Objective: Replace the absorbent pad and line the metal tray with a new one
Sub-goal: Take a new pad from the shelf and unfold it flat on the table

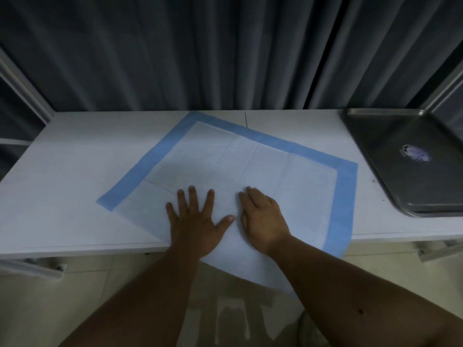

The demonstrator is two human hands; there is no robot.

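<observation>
Hands pressed flat on absorbent pad point(263, 166), palms down, holding nothing. Left hand point(194, 221) laid with fingers fanned wide and thumb stretched toward right hand point(263, 221), just beside it; right fingers kept together and angled up-left. Forearms reached in from near edge of pad, converging. Pad spread open, turned askew on white table point(62, 171), blue border along its far, left and right edges, near corner hanging over table's front. Metal tray point(390, 136) bare, well right of pad, small round sticker inside.

Left hand point(194, 221) and right hand point(263, 221) press flat on absorbent pad point(250, 159).
</observation>
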